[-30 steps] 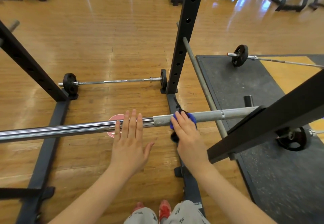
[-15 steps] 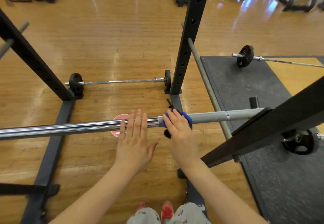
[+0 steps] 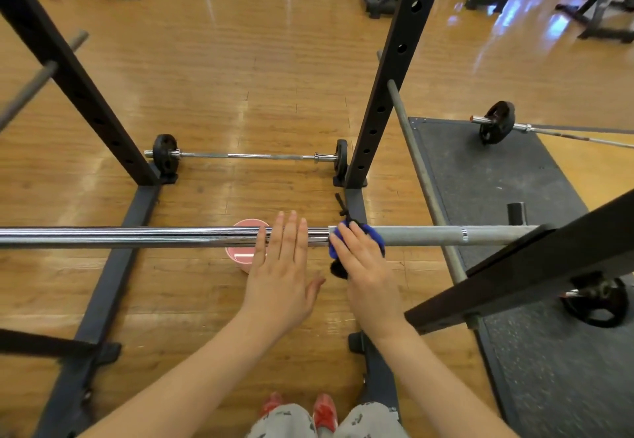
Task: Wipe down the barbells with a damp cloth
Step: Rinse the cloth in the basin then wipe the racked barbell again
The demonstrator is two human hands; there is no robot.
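Wiping underway: your right hand (image 3: 367,266) holds the blue cloth (image 3: 372,233) on the barbell (image 3: 137,237), left hand (image 3: 283,266) flat, steadying. Next, slide along the bar.

The right hand (image 3: 363,259) slid the blue cloth (image 3: 372,235) leftward along the barbell (image 3: 137,237)

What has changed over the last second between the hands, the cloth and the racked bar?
The right hand has slid the blue cloth leftward along the racked barbell, from the grey knurled part to its edge beside the left hand. The left hand stays flat on the chrome, fingers straight. Nothing was let go.
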